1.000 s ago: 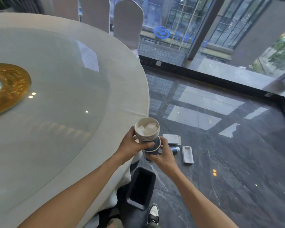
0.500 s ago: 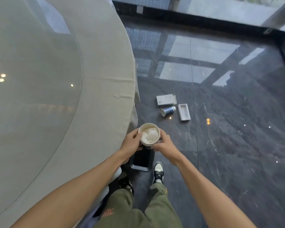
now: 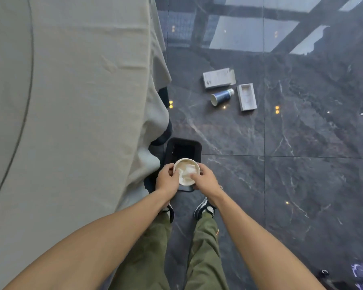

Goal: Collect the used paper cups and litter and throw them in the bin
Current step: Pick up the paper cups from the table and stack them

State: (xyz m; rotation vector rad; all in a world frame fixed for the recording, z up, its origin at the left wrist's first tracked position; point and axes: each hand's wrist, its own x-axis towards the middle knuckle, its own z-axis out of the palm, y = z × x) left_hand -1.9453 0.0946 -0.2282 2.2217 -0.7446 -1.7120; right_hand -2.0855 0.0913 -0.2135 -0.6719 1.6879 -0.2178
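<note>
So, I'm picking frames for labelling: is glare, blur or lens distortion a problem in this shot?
Head view: bright window reflections glare off the polished dark marble floor at the top; wide-angle bending curves the beige-clothed table; the white paper cup stuffed with tissue, held by left hand and right hand, reads fairly sharp.

Soft daylight glares off the glossy floor (image 3: pixel 302 185); wide-angle distortion bends the slightly blurred edges.

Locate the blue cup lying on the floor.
Head view, upper right: the blue cup lies tipped between the white box and the open tray.
</note>
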